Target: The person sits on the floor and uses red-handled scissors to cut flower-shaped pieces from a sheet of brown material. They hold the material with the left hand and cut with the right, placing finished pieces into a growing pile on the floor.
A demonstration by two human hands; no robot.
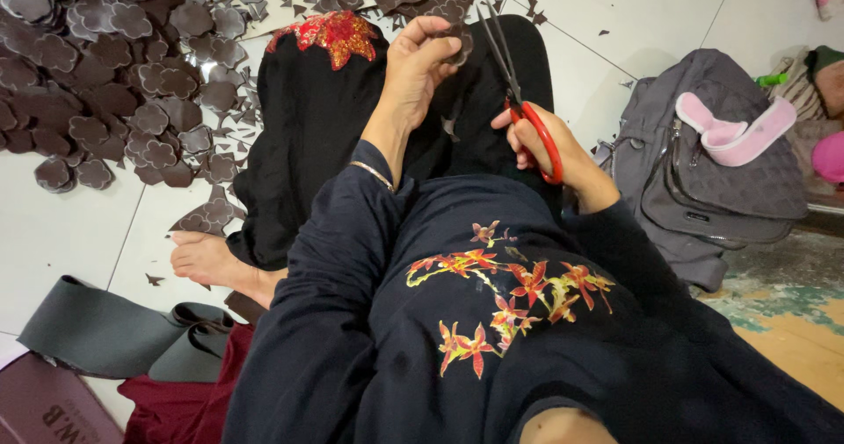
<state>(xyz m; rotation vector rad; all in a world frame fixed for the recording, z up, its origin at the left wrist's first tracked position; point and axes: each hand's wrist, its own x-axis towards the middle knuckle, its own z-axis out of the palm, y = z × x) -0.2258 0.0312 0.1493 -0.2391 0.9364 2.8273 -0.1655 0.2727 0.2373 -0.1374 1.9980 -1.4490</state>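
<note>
I see dark navy sleeves, a thin bracelet on the left wrist, red-and-orange flowers embroidered on the navy top, a black skirt with red sequins, one bare foot.

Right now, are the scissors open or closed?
Open. The scissors in the right hand show two dark blades spread in a narrow V, tips apart, beside the dark cut-out piece in the left hand.

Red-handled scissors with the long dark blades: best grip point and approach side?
Grip the red-handled scissors by the red loop handles, coming from the near, right side, as the right hand does. The thin dark blades point up and away, open toward the small dark cut-out piece in the left hand.
</note>
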